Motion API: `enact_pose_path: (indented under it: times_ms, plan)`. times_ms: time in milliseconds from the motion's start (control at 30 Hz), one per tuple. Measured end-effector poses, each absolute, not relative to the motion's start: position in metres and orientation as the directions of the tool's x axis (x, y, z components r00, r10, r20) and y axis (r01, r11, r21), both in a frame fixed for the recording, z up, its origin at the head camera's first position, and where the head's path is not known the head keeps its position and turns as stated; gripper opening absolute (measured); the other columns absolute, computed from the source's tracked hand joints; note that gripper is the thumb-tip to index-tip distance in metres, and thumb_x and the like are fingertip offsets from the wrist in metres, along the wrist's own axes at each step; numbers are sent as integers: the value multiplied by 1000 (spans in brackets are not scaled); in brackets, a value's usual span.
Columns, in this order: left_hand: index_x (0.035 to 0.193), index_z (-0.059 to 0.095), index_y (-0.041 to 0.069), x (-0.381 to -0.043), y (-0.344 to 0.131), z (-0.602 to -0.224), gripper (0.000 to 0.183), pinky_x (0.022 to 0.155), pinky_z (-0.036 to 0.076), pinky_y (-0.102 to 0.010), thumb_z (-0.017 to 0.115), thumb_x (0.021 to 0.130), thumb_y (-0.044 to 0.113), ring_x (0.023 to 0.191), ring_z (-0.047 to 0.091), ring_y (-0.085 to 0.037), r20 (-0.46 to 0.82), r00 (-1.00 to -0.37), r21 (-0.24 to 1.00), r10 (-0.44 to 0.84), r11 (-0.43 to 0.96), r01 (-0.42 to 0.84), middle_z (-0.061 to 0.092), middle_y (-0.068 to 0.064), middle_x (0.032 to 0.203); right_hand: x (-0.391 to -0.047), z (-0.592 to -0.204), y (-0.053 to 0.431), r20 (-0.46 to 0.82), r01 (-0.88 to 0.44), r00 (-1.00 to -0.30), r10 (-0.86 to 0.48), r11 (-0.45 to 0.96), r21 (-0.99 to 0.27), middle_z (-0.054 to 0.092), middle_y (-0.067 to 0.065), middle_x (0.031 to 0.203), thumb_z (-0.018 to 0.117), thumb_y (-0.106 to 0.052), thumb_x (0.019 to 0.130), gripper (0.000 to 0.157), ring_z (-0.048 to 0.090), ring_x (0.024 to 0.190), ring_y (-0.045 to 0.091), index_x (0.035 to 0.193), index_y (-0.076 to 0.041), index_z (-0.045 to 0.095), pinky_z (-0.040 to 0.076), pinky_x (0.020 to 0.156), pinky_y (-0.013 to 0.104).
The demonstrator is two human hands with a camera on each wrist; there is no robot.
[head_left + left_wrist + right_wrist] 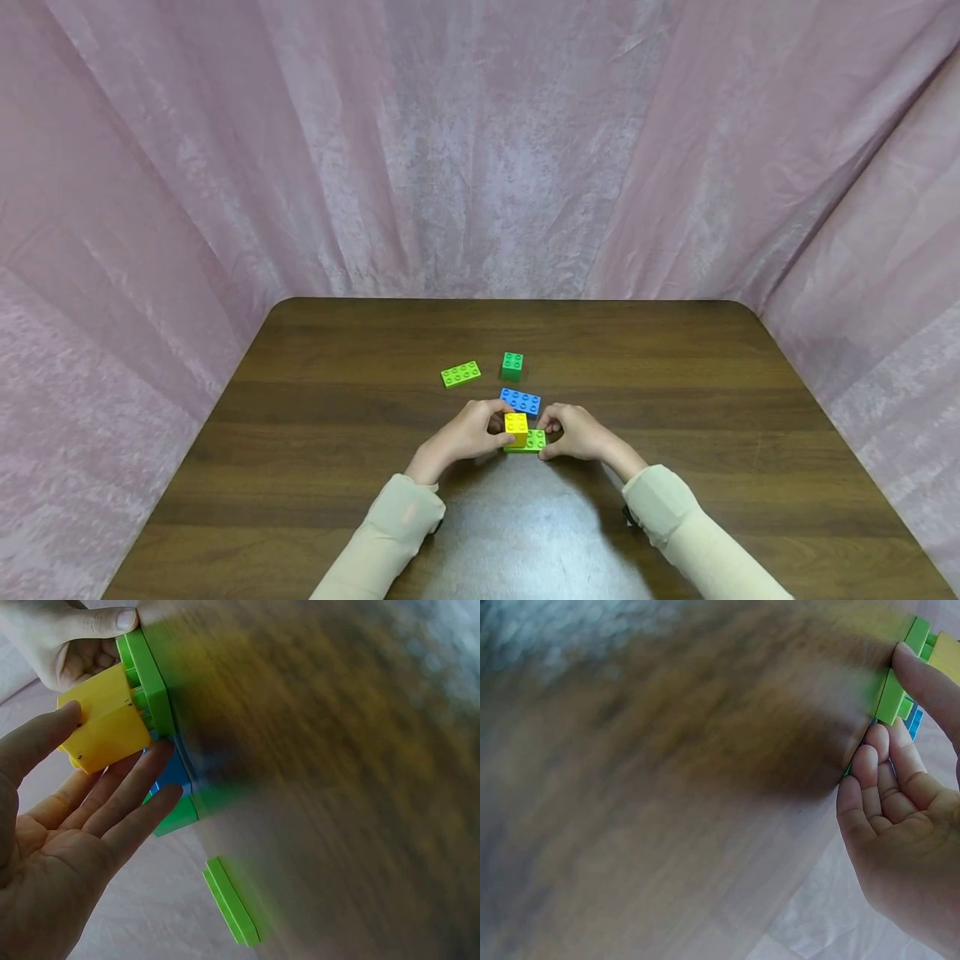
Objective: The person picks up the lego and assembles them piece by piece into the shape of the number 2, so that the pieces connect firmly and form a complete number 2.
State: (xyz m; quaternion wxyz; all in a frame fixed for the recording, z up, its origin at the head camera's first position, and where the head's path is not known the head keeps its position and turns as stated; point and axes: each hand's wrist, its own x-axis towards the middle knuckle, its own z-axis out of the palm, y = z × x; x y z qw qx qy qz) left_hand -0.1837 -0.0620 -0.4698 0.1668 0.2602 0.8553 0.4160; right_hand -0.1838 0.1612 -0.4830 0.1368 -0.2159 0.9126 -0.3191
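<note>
My left hand (474,428) pinches a yellow toy building brick (516,424) between thumb and fingers. That brick stands on the left part of a light green flat brick (536,441), whose studs show to the right of it. From the left wrist view, the yellow brick (105,718) meets the stud side of the flat brick (150,686); whether it is fully pressed down I cannot tell. With thumb and fingers, my right hand (577,432) holds the right end of the flat brick on the table.
Just behind the hands lies a blue brick (521,401). Farther back is a small dark green brick (512,366), with a second light green flat brick (461,374) to its left. The brown wooden table (637,350) ends at pink curtains (510,167).
</note>
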Motion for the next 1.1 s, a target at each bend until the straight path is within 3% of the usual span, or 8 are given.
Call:
enact_pose_path:
  times_ms: [333, 633, 1100]
  plan:
    - [115, 63, -6, -184, -62, -470, 31, 77, 59, -30, 71, 87, 5, 91, 69, -24, -75, -812, 791, 578, 530, 304, 70, -18, 104, -183, -482, 161, -101, -318, -869, -485, 702, -637, 64, 3, 86, 87, -12, 68, 31, 54, 80, 10, 89, -4, 65, 46, 71, 20]
    - [113, 67, -3, -187, -63, -470, 30, 75, 57, -27, 73, 85, 7, 86, 65, -16, -62, -827, 784, 559, 540, 307, 71, -14, 102, -183, -481, 160, -124, -294, -873, -472, 711, -638, 65, 4, 88, 87, -12, 69, 31, 55, 82, 12, 90, -5, 65, 47, 73, 22]
    - [103, 66, -4, -185, -61, -471, 23, 77, 59, -29, 74, 83, 3, 88, 69, -22, -43, -821, 806, 569, 505, 308, 71, -16, 98, -183, -482, 161, -119, -302, -869, -481, 703, -644, 65, 4, 87, 87, -13, 69, 31, 56, 82, 12, 89, -4, 66, 47, 72, 21]
